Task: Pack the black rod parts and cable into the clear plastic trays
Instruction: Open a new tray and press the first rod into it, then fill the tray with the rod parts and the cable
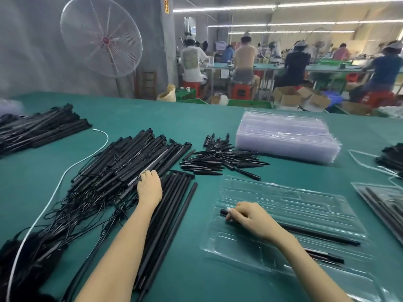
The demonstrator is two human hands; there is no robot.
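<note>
Two hands busy: right hand point(248, 219) pinches a thin stiff rod point(305, 231) into the flimsy clear tray point(283, 197); left hand point(150, 186) rests on the rod pile point(135, 162), fingers hidden. Light, slippery; grip rods mid-length.

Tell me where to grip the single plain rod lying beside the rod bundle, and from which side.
Grip the single rod near its far end, from its right side and above: the green table is bare there, while the rod bundle crowds its left.
</note>
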